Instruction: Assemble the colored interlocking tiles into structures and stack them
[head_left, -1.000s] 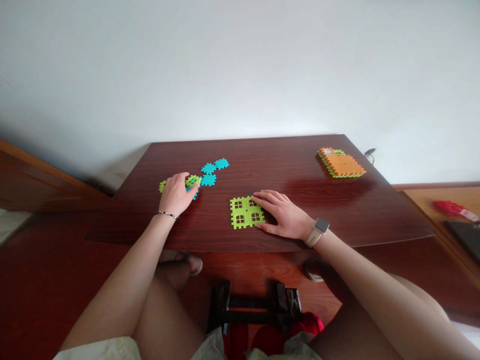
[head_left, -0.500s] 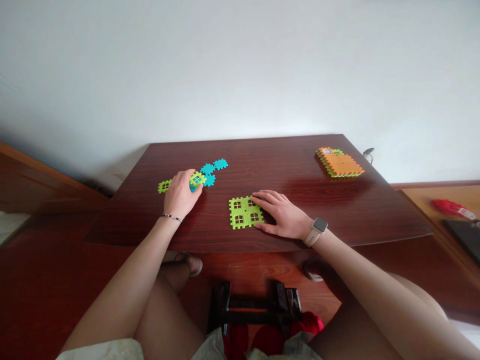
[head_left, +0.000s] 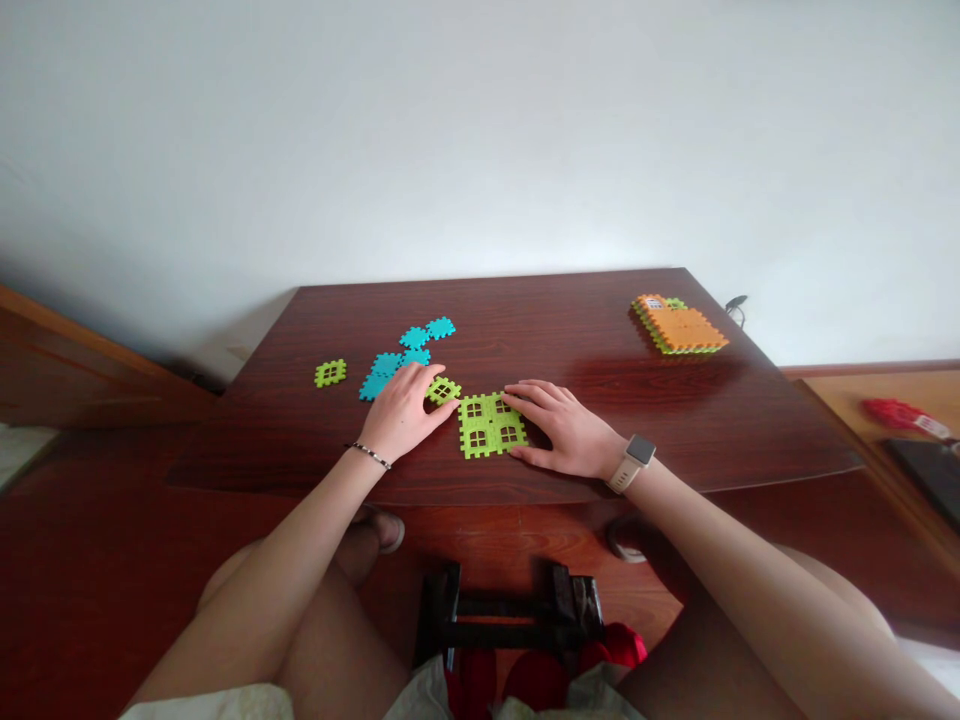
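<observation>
Between the thumb and fingers of my left hand (head_left: 405, 408) is a small green window tile (head_left: 443, 390) with toothed edges. It lies close to the upper left corner of a joined green panel (head_left: 491, 424) with window openings; whether they touch I cannot tell. My right hand (head_left: 564, 430) rests with fingers spread on the right edge of that panel, which lies flat on the table. Just beyond my left hand are several blue toothed tiles (head_left: 388, 363). A loose green window tile (head_left: 330, 373) lies further left.
An orange and green stack of joined panels (head_left: 681, 328) stands at the right rear of the dark wooden table (head_left: 540, 320). A white wall rises behind the table. Below its front edge is a black stool (head_left: 502, 633) between my legs.
My left hand has moved right and nearer, bringing the green window tile from above the blue tiles to beside the green panel. The right hand has stayed in place.
</observation>
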